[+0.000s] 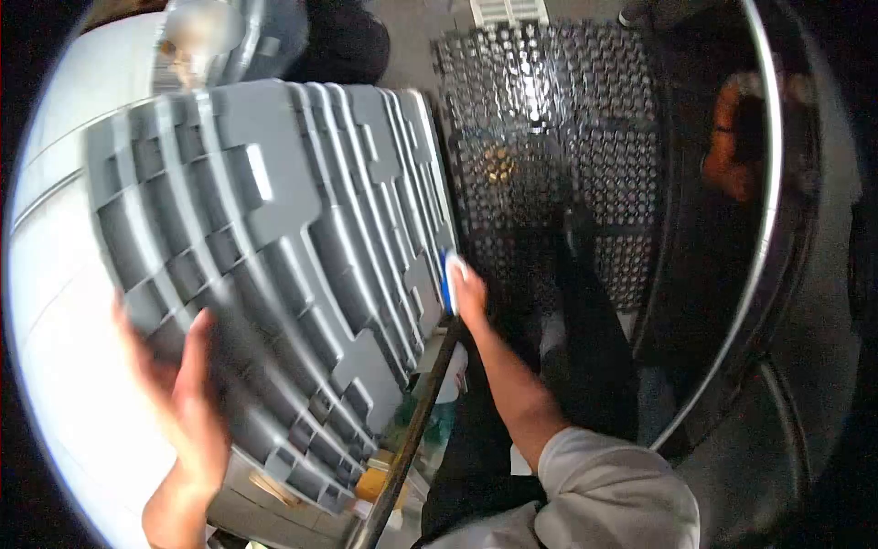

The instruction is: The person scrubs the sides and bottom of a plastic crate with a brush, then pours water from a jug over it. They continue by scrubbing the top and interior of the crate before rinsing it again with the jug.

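The grey ribbed plastic crate (274, 256) fills the view's 10 o'clock, long axis running 11 to 5. The left hand (187, 403) presses flat at 7; the right hand (468, 295) grips its edge at 3.

You're looking down at a black perforated rubber floor mat (549, 146), lit brightly near its top. Right of the mat curves a large dark metal basin (777, 274) with a shiny rim. Above the mat sits a white grille (508, 11) on grey floor.
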The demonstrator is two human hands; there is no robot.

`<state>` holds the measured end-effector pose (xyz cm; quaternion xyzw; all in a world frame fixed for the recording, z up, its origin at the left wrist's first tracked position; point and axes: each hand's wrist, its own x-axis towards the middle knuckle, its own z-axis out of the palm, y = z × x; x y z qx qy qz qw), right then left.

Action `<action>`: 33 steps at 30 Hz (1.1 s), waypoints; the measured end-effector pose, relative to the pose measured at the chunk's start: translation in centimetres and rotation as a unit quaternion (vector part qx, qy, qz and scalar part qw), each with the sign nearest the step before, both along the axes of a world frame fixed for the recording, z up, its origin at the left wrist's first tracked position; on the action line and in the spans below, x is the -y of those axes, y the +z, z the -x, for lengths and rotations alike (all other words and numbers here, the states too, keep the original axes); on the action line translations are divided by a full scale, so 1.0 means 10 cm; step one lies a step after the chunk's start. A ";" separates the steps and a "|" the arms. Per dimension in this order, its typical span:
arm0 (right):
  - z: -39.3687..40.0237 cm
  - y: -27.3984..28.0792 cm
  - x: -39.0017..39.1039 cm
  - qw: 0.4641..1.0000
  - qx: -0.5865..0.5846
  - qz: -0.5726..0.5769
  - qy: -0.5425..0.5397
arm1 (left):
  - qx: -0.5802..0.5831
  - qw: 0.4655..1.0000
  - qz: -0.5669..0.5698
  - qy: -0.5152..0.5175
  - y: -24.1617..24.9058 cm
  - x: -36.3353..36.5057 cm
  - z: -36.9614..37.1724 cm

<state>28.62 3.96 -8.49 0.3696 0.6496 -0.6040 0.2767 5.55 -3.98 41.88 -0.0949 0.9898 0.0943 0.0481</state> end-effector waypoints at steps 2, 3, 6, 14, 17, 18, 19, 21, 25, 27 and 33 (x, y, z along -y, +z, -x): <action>-0.75 0.20 -0.12 0.990 0.018 -0.082 0.112 | -0.050 0.997 0.038 -0.054 -0.08 -0.07 0.08; -0.96 0.32 -0.21 0.987 0.009 -0.044 0.155 | -0.077 0.988 0.069 -0.113 -0.14 0.00 0.09; -0.57 1.39 -0.51 0.996 0.061 -0.059 0.010 | -0.121 0.983 0.034 -0.134 -0.14 -0.06 0.13; 0.58 4.50 -1.90 0.940 -0.143 0.189 -0.246 | -0.167 0.981 -0.013 -0.092 -0.26 -0.03 0.12; 0.60 5.45 -2.42 0.953 -0.221 0.114 -0.172 | -0.154 0.983 -0.043 -0.086 -0.05 -0.12 0.10; 0.48 5.65 -2.55 0.958 -0.234 0.082 -0.145 | -0.140 0.984 -0.052 -0.095 0.04 -0.14 0.05; 0.40 5.81 -2.73 0.960 -0.250 0.044 -0.120 | -0.142 0.988 -0.025 -0.063 0.08 -0.21 0.00; 0.24 6.19 -3.15 0.959 -0.267 -0.037 -0.084 | -0.178 0.983 -0.042 -0.028 0.28 -0.61 -0.20; 0.00 6.79 -3.67 0.948 -0.243 -0.189 -0.075 | -0.028 0.951 -0.290 -0.101 1.17 -1.88 -0.93; 0.02 6.97 -3.74 0.936 -0.257 -0.224 -0.093 | 0.296 0.723 -0.624 -0.018 1.11 -2.37 -1.08; 0.10 7.00 -3.78 0.874 -0.403 -0.261 0.073 | 0.321 0.676 -0.663 -0.035 1.31 -3.19 -1.18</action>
